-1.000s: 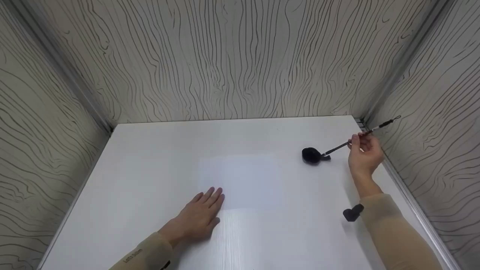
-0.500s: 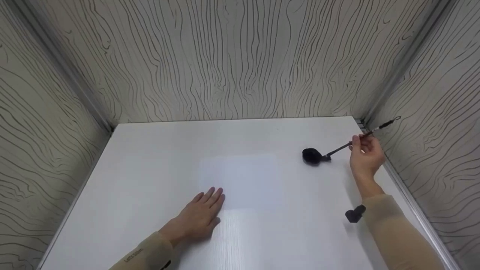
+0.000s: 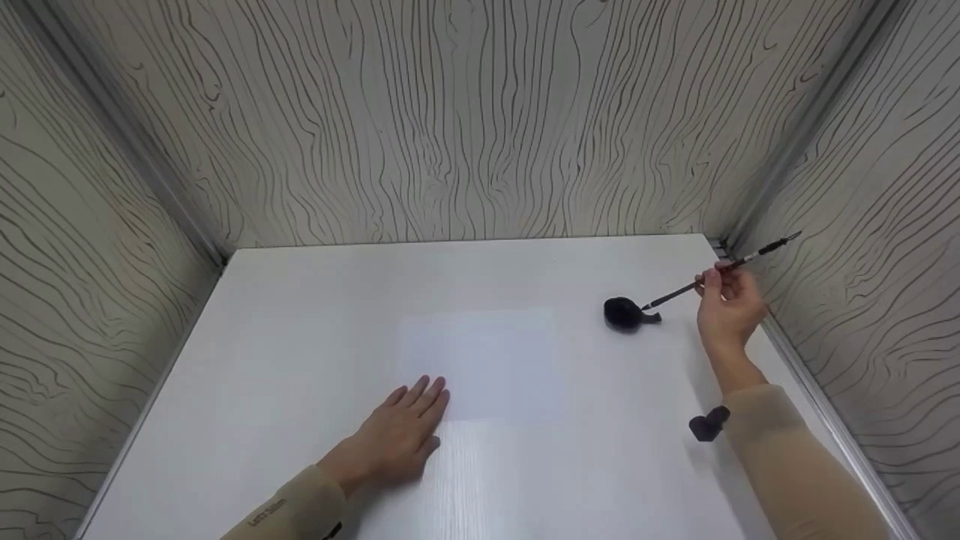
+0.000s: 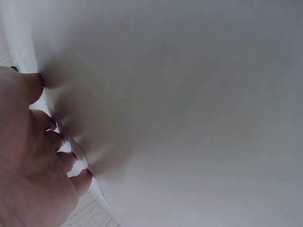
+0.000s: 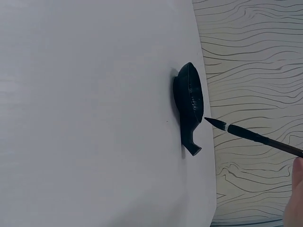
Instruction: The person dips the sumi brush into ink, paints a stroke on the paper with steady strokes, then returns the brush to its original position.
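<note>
My right hand pinches a dark writing brush by its shaft, with the hanging loop at the upper right. The brush's dark pointed tip is at the rim of a small black ink dish with a short handle; whether it touches the rim I cannot tell. That dish stands on the white table. My left hand lies with straight fingers over the lower left part of a white sheet of paper. In the left wrist view, the left fingertips press on a white surface.
The white table is enclosed by a back wall and side walls with a wood-grain pattern. A black device sits at the right sleeve. The right wall stands close to the brush's upper end.
The brush tip shifted slightly right over the dish's handle, then back left to the rim. The left hand, paper and dish have stayed in place.
</note>
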### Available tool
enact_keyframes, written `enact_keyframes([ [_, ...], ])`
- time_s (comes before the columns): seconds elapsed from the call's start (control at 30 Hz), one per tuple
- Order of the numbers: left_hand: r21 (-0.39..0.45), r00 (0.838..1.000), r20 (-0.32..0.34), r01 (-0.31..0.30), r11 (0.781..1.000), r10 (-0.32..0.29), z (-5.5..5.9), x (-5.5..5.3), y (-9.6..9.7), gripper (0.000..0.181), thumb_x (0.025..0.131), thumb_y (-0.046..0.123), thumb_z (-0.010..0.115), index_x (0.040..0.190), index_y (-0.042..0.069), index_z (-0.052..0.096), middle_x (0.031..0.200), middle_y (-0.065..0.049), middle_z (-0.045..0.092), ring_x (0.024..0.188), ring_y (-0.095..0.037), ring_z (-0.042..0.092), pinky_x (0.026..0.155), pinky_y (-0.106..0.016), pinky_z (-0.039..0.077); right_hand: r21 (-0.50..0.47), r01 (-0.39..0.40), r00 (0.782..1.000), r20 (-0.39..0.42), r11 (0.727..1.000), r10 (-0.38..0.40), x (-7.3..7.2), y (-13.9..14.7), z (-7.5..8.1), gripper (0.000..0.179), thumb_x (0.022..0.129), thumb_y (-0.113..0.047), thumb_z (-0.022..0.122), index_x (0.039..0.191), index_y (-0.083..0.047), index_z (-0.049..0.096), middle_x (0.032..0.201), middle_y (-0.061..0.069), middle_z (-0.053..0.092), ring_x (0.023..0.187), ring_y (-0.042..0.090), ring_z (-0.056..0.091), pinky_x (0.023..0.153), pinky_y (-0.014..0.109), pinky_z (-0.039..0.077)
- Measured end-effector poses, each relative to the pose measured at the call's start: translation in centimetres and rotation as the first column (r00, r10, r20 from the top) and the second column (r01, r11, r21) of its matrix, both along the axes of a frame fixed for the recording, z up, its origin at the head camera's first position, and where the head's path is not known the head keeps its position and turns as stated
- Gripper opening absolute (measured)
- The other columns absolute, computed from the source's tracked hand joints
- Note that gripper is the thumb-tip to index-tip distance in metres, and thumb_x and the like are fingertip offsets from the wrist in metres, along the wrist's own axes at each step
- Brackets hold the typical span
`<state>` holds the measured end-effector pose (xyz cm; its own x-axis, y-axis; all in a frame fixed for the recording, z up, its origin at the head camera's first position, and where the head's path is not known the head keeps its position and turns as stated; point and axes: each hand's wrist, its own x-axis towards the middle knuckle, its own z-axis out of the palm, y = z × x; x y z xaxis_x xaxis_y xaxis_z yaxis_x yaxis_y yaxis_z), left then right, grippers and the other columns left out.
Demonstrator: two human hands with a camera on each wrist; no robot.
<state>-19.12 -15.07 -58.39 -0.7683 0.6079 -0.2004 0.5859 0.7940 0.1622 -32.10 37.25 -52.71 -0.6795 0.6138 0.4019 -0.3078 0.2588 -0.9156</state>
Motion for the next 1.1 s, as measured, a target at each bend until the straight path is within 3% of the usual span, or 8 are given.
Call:
enact_keyframes([
  [0.1,-0.001,1.0,0.0,-0.006,1.0,0.006,0.0,0.0,0.1,0.072,0.118,0.043,0.04,0.18,0.01,0.025,0.191,-0.007,0.019,0.179,-0.034,0.02,0.141,-0.062,0.028,-0.021,-0.008,0.999,0.044,1.0,0.009,-0.1,-0.1,-0.4,0.017,0.113,-0.008,0.064,0.127,0.002,0.068,0.102,-0.008,0.072,0.097,0.003,0.077,0.093,0.015,0.064],
  [0.33,-0.008,1.0,-0.002,-0.018,1.0,0.018,-0.2,-0.1,0.1,0.072,0.118,0.044,0.038,0.18,0.012,0.024,0.191,-0.006,0.018,0.179,-0.033,0.019,0.142,-0.061,0.027,-0.037,-0.021,0.994,0.108,0.999,0.025,0.0,-0.5,-0.6,0.023,0.115,-0.009,0.06,0.134,0.003,0.065,0.105,-0.008,0.071,0.1,0.003,0.076,0.095,0.014,0.064],
  [0.63,-0.014,1.0,0.004,-0.023,1.0,0.023,-0.5,-0.3,0.1,0.073,0.118,0.047,0.038,0.181,0.013,0.022,0.192,-0.004,0.016,0.179,-0.032,0.017,0.143,-0.06,0.025,-0.011,-0.01,0.988,0.156,1.0,0.012,0.2,0.1,-0.2,0.016,0.116,-0.015,0.06,0.13,-0.011,0.068,0.106,-0.015,0.07,0.102,-0.001,0.075,0.096,0.012,0.062],
  [0.8,0.0,1.0,0.012,-0.013,1.0,0.013,-0.3,-0.2,0.1,0.072,0.118,0.044,0.04,0.18,0.01,0.025,0.191,-0.007,0.018,0.179,-0.034,0.02,0.142,-0.061,0.026,0.019,-0.004,0.994,0.11,1.0,0.002,0.2,0.8,0.2,0.013,0.116,-0.015,0.061,0.125,-0.013,0.069,0.104,-0.013,0.07,0.099,-0.002,0.075,0.095,0.013,0.063],
  [1.1,0.0,1.0,0.005,0.004,1.0,-0.004,-0.4,-0.3,0.0,0.071,0.118,0.041,0.039,0.179,0.009,0.025,0.191,-0.009,0.019,0.178,-0.035,0.021,0.142,-0.061,0.028,-0.003,0.02,0.999,0.037,1.0,-0.02,0.5,0.3,1.5,0.023,0.114,-0.013,0.065,0.13,0.003,0.068,0.101,-0.011,0.072,0.095,0.0,0.077,0.092,0.014,0.064],
])
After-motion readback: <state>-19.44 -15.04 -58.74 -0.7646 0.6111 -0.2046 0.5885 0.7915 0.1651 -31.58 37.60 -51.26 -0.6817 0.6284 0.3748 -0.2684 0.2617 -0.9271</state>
